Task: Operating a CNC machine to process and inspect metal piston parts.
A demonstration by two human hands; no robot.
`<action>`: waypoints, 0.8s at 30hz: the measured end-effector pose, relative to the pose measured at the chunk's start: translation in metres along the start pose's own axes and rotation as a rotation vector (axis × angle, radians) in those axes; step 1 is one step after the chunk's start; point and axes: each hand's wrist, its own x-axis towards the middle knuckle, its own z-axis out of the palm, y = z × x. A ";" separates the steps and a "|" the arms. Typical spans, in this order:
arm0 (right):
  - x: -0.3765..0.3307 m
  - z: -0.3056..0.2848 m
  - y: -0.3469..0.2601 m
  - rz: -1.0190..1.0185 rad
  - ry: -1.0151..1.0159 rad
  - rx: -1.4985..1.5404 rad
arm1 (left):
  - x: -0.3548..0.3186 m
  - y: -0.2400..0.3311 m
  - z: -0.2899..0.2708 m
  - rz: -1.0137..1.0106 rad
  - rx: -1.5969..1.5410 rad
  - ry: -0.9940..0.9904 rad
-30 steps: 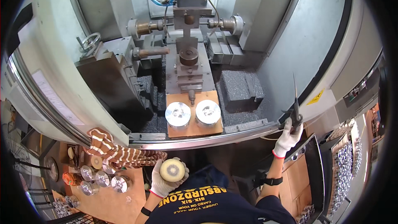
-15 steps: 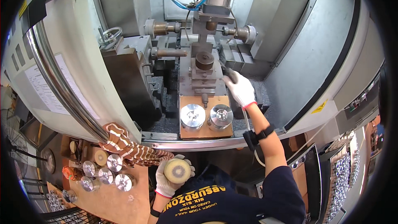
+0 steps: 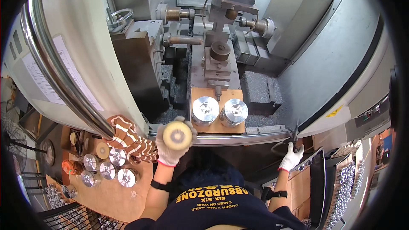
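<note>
My left hand (image 3: 169, 155), in a white glove, is closed around a thick round yellowish disc (image 3: 177, 135) with a grey centre, held in front of the machine's sill. On the right, my gloved right hand (image 3: 291, 157) has its fingers around a dark air blow gun (image 3: 294, 136) at the sill's right end; the fingers partly hide it. Two shiny silver piston-like cylinders, one on the left (image 3: 205, 110) and one on the right (image 3: 234, 111), stand side by side on a brown board (image 3: 218, 128). Behind them, a dark round block (image 3: 220, 51) sits on the bare fixture.
Spindles flank the fixture on the left (image 3: 181, 13) and right (image 3: 260, 26). A brown striped cloth (image 3: 132, 138) hangs by the curved door handle (image 3: 64, 76). At lower left, a table (image 3: 128, 204) bears several silver cylinders. Racks of metal parts (image 3: 343, 187) stand at right.
My right hand has drawn back from the fixture to the sill's right end with the air blow gun. My left hand has raised the disc forward and slightly left. The view has shifted.
</note>
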 end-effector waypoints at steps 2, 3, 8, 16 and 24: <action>-0.027 -0.009 -0.031 -0.146 -0.013 -0.001 | 0.015 0.004 -0.003 0.084 -0.231 0.007; -0.038 -0.006 -0.058 -0.213 -0.205 0.180 | 0.021 0.006 -0.005 0.104 -0.229 -0.029; -0.106 0.050 -0.205 -1.016 -0.832 0.142 | 0.028 0.009 -0.011 0.188 -0.353 0.007; -0.150 0.139 -0.278 -1.126 -1.132 -0.178 | 0.028 0.008 -0.016 0.248 -0.321 0.011; -0.041 0.175 -0.337 -0.886 -1.124 0.107 | 0.032 0.007 -0.019 0.298 -0.273 0.021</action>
